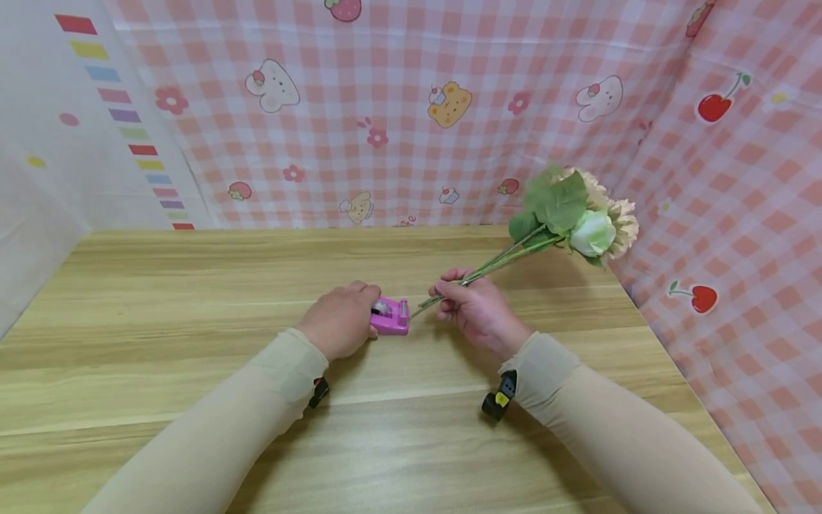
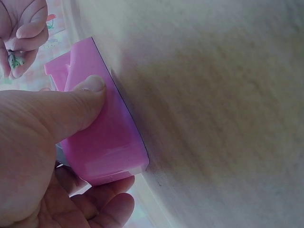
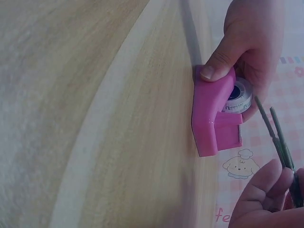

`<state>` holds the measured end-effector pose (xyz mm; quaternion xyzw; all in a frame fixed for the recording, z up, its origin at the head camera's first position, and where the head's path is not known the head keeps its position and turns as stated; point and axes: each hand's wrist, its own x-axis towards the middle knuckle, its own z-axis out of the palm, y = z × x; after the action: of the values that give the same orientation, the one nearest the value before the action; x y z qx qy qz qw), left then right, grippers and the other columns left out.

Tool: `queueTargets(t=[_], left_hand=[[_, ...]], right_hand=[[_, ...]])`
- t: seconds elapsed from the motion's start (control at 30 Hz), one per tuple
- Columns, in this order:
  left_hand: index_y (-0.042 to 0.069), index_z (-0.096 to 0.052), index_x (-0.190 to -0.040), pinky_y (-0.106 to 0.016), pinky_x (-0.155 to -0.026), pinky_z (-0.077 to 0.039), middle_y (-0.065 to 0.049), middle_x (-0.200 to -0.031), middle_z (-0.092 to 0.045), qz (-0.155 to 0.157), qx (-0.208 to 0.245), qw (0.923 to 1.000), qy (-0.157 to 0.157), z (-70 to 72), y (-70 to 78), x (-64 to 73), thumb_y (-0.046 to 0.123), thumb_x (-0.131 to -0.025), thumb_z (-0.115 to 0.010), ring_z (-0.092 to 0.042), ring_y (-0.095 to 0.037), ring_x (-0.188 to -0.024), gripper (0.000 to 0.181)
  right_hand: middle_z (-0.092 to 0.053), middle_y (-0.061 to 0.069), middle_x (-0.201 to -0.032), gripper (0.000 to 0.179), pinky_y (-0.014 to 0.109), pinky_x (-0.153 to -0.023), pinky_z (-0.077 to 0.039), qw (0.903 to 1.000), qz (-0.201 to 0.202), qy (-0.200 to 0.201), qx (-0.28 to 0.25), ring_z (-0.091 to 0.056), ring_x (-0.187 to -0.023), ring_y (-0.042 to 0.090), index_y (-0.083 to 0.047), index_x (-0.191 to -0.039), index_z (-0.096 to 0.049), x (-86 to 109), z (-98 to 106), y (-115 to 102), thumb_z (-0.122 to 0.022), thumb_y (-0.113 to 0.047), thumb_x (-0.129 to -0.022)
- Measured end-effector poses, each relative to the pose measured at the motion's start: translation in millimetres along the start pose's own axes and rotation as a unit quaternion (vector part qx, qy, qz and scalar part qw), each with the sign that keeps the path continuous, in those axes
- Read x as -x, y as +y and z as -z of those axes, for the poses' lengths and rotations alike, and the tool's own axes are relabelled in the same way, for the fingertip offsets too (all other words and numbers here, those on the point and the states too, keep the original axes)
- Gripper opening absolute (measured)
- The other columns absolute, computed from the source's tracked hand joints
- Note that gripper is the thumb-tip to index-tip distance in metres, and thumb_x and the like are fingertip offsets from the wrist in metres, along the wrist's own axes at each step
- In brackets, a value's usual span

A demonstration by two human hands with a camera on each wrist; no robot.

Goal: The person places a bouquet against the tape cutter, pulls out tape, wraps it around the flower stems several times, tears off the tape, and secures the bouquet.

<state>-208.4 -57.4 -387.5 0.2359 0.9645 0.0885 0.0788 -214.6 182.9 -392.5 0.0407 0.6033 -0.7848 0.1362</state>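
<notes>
A pink tape dispenser [image 1: 393, 328] stands on the wooden table, and my left hand [image 1: 342, 320] grips it from the left side. In the left wrist view the thumb presses along the side of the dispenser [image 2: 109, 137], with fingers at its end. A clear tape roll [image 3: 240, 98] sits in it, seen in the right wrist view. My right hand [image 1: 478, 310] pinches the thin green stems of a bunch of flowers [image 1: 594, 232], holding it above the table. The blooms, pale green and cream with leaves, lean to the upper right. Their stem ends [image 3: 266, 116] point toward the dispenser, a little apart from it.
The light wooden table [image 1: 193, 285] spreads around both hands. Behind it hangs a pink checked cloth [image 1: 398, 143] with cartoon prints, and another checked cloth [image 1: 738, 214] borders the right edge. A white cloth [image 1: 45, 193] borders the left.
</notes>
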Motion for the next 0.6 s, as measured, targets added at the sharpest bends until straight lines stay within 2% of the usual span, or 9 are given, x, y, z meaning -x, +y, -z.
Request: queueTargets(t=[0.3, 0.6], left_hand=[[0.002, -0.049, -0.153, -0.050, -0.116, -0.052, -0.018, -0.151, -0.057, -0.003, -0.001, 1.0000, 0.001, 0.4, 0.4, 1.3, 0.032, -0.097, -0.076, -0.062, -0.037, -0.131, 0.069], [0.003, -0.049, -0.152, -0.050, -0.115, -0.053, -0.018, -0.150, -0.058, -0.002, 0.001, 1.0000, 0.001, -1.3, -1.0, -0.3, 0.032, -0.097, -0.077, -0.063, -0.037, -0.130, 0.068]], right_hand=[[-0.070, -0.004, -0.081, 0.006, 0.023, -0.066, -0.063, 0.9996, -0.006, -0.013, 0.026, -0.064, -0.068, 0.008, -0.012, -0.102, -0.059, -0.5, 2.1, 0.7, -0.060, -0.006, -0.106], [-0.070, -0.001, -0.081, 0.008, 0.023, -0.068, -0.065, 0.9991, -0.022, -0.012, 0.035, -0.068, -0.067, 0.009, -0.009, -0.107, -0.056, 0.3, 2.3, -2.3, -0.060, -0.002, -0.105]])
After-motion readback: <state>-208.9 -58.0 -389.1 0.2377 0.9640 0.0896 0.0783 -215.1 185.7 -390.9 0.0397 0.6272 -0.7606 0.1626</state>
